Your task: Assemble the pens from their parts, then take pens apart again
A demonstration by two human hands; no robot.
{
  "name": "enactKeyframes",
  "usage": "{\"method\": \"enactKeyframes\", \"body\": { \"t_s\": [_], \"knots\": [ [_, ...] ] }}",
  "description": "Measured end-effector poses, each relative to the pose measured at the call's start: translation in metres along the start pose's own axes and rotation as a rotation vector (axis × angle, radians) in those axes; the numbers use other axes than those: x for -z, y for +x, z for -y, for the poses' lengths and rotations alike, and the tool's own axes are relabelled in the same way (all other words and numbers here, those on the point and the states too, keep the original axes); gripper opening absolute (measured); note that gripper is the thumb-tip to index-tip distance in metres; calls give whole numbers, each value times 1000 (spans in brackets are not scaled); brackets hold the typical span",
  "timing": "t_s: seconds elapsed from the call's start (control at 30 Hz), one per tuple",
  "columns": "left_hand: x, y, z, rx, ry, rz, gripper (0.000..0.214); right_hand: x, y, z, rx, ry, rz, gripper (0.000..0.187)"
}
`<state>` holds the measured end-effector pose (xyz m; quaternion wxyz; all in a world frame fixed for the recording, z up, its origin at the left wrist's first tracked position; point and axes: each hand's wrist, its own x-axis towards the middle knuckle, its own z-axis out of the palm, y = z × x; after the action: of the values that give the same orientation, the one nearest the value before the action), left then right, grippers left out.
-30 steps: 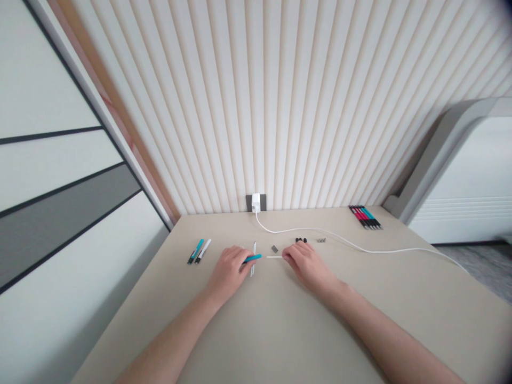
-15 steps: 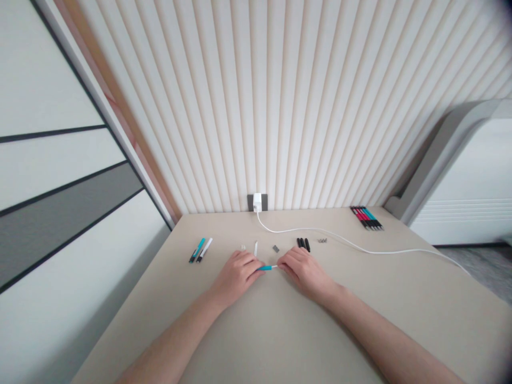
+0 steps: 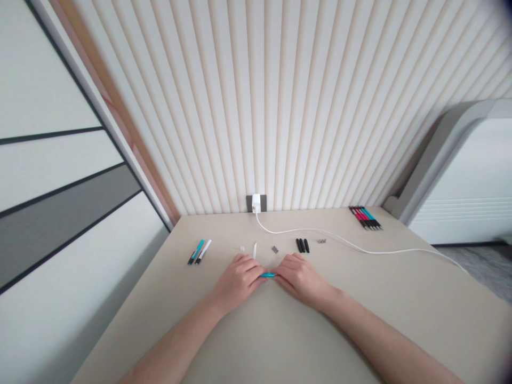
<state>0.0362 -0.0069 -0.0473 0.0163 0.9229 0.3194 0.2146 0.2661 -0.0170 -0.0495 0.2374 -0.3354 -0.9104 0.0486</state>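
Observation:
My left hand (image 3: 240, 280) is closed around a blue pen barrel (image 3: 267, 275), which lies level just above the tabletop. At the barrel's right end, my right hand (image 3: 299, 277) pinches with thumb and fingers. The thin white refill between them is now almost wholly hidden by the barrel and the fingertips. Just beyond my hands lie a white refill (image 3: 255, 249), small clear pieces (image 3: 242, 248) and small grey parts (image 3: 274, 249), perhaps springs. Three black grips (image 3: 303, 245) rest behind my right hand, with small metal tips (image 3: 322, 241) to their right.
A blue barrel (image 3: 196, 252) and a white barrel (image 3: 204, 251), both with black ends, lie at the left. Several red and blue pens (image 3: 366, 218) sit in a row at the back right. A white cable (image 3: 320, 230) runs from the plugged-in charger (image 3: 256, 202) across the table (image 3: 256, 336).
My right hand has moved left, closer to my left hand. The white refill that showed between barrel and fingers has gone into the barrel. Both hands are slightly lower in the picture.

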Motion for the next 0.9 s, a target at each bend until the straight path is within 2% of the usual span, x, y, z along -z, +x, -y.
{"method": "enactKeyframes", "body": {
  "t_s": [0.1, 0.23, 0.33, 0.43, 0.63, 0.9],
  "knots": [
    [3, 0, 4, 27, 7, 4, 15, 3, 0, -2, -37, -46, -23, 18],
    [10, -2, 15, 114, -25, -65, 13, 4, -2, -7, -89, -56, -44, 20],
    [12, -2, 19, 122, -39, -45, 13, 5, -2, -9, -92, -47, -50, 22],
    [12, -2, 18, 116, -27, -15, 20, 6, -1, -8, -103, -34, -49, 23],
    [8, -3, 17, 163, -115, -63, 10, 5, -3, -10, -144, 30, -37, 22],
    [4, -4, 21, 219, -137, -145, 10, 7, -5, -10, -222, 37, -144, 31]
  ]
}}
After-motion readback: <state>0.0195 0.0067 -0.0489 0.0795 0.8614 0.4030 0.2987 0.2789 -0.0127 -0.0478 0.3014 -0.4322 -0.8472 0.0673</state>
